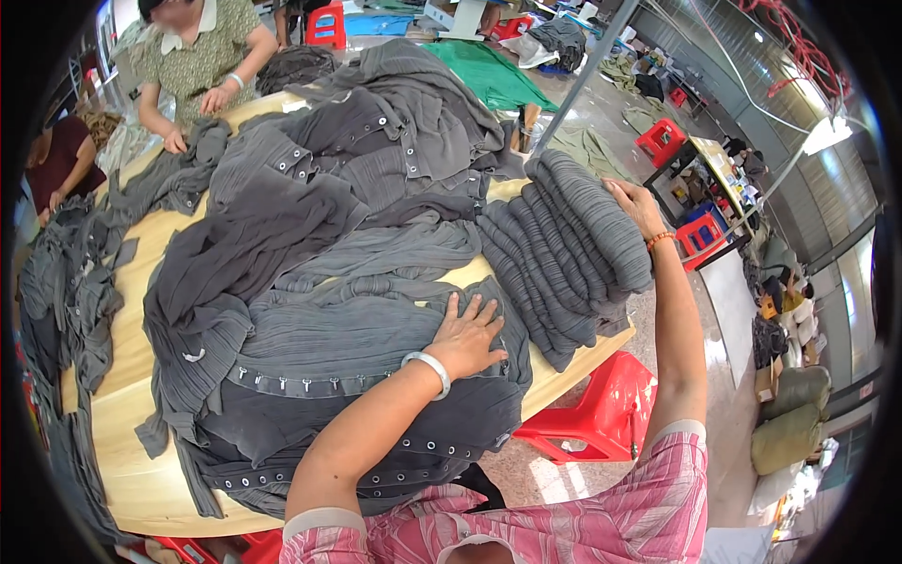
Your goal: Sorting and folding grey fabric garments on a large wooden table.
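Note:
A dark grey ribbed garment with a strip of metal fasteners along its edge lies spread on the table in front of me. My left hand rests flat on its right part, palm down, fingers spread. To the right, a stack of folded grey ribbed garments stands at the table edge. My right hand is closed on the far right edge of the top folded garment, its fingers partly hidden. Beneath the spread garment, darker cloth with metal eyelets hangs toward my body.
A large heap of grey garments covers the far side of the pale wooden table. A co-worker handles cloth at the far left; another person is beside them. A red stool stands below the right edge, near a metal pole.

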### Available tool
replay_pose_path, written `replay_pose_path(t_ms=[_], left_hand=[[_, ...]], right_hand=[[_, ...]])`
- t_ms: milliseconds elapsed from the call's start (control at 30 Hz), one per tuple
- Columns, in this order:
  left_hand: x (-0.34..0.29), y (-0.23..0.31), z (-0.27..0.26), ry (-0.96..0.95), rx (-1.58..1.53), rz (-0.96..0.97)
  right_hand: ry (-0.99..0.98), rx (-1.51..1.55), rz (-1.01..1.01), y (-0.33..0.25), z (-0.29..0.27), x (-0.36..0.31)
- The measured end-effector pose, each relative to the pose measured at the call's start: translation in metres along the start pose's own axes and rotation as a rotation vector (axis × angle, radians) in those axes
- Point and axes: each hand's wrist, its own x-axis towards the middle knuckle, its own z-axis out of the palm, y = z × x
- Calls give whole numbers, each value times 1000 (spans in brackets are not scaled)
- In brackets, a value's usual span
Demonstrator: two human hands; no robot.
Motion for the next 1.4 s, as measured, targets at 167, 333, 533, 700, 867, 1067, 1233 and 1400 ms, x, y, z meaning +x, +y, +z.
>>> replay_pose_path(t_ms=[167,333,533,700,867,1067,1233,1400], left_hand=[[-10,7,-3,-88,-53,34],[-14,14,-10,-127,-44,47],[9,24,4,52,-6,-7],[25,22,10,115,-35,-11],[28,17,18,12,-8,-46],[33,16,15,55,-9,-29],[39,19,14,103,37,-52],[35,20,20,120,115,-57]], right_hand=[[19,82,101,4,3,0],[24,110,123,10,7,2],[34,163,100,22,12,4],[46,175,127,17,13,1],[57,164,100,13,12,0],[51,215,124,19,14,3],[66,162,87,28,14,2],[72,147,108,19,15,0]])
